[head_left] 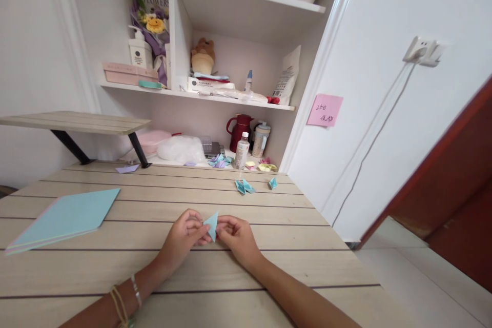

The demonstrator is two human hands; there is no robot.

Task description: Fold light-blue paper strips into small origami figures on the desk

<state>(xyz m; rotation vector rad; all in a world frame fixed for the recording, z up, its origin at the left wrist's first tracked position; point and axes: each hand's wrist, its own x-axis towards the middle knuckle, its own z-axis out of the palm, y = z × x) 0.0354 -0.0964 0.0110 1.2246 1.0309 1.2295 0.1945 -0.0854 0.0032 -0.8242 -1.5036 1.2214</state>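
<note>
A small light-blue piece of folded paper, triangular in outline, is held up just above the slatted wooden table. My left hand pinches it from the left, thumb across its face. From the right, my right hand has its thumb and fingers closed at the paper's edge. Part of the fold lies behind my fingers. Farther back on the table sit blue folded paper pieces and one more small blue folded piece.
A stack of coloured paper sheets, blue on top, lies at the left. Behind it stands a raised wooden shelf on black legs. At the back are a clear bottle, a red jug and more folded papers.
</note>
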